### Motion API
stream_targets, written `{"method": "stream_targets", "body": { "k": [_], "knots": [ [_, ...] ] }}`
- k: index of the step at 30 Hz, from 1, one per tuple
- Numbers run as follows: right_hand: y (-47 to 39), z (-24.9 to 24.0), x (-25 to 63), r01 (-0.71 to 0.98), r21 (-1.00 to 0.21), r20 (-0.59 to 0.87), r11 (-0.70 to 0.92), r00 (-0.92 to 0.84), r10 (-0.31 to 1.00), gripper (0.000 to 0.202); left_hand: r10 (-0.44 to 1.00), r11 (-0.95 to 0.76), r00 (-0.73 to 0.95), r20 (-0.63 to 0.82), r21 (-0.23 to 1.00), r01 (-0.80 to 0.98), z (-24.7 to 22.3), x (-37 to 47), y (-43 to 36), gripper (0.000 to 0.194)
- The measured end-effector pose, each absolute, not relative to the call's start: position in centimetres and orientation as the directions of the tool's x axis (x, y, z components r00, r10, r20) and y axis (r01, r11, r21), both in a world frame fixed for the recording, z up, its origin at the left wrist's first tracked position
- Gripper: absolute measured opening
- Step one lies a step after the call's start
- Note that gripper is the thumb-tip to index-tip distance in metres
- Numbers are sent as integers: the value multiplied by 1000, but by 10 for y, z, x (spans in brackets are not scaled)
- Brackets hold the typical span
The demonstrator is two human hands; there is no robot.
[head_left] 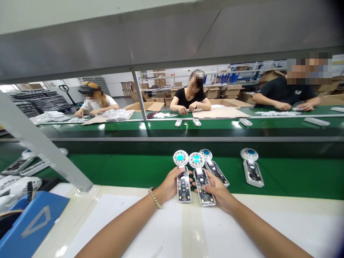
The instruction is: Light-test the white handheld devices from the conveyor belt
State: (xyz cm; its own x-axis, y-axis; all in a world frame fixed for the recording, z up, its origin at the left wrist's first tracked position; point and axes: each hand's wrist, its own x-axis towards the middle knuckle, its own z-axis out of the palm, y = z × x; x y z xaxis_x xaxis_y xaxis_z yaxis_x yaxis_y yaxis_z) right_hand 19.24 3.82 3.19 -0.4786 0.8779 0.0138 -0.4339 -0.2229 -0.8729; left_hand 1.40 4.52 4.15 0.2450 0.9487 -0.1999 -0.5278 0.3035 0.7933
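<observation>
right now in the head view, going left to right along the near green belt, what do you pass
blue bin → left hand on a handheld fan → right hand on a second fan → third fan lying beside it → lone fan

Position: one camera on my head, above my counter (172,229)
Facing: forward and down, across the green belt (129,168) toward workers opposite
Nearness: close over my forearms; far side distant
Overlap: single view; none shared
</observation>
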Motion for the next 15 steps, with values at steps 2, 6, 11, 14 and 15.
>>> {"method": "stream_targets", "body": {
  "k": [2, 6, 11, 14, 15],
  "knots": [
    [37, 30, 192, -431, -872, 11, -231, -490, 872, 58, 936, 346, 248, -249, 780, -521, 42, 13, 46, 32],
    [35, 28, 191, -449, -858, 21, -248, -515, 857, 63, 918, 397, 252, -307, 734, -551, 42, 12, 48, 51],
    [32, 31, 191, -460, -845, 17, -273, -532, 846, 65, 902, 432, 253, -350, 713, -552, 42, 11, 50, 61],
    [34, 35, 194, -433, -841, -44, -324, -543, 839, 43, 905, 424, 231, -357, 721, -548, 43, 10, 50, 65],
    [35, 36, 196, -417, -836, -75, -356, -556, 828, 36, 906, 422, 224, -360, 725, -543, 43, 9, 50, 66]
  ]
}}
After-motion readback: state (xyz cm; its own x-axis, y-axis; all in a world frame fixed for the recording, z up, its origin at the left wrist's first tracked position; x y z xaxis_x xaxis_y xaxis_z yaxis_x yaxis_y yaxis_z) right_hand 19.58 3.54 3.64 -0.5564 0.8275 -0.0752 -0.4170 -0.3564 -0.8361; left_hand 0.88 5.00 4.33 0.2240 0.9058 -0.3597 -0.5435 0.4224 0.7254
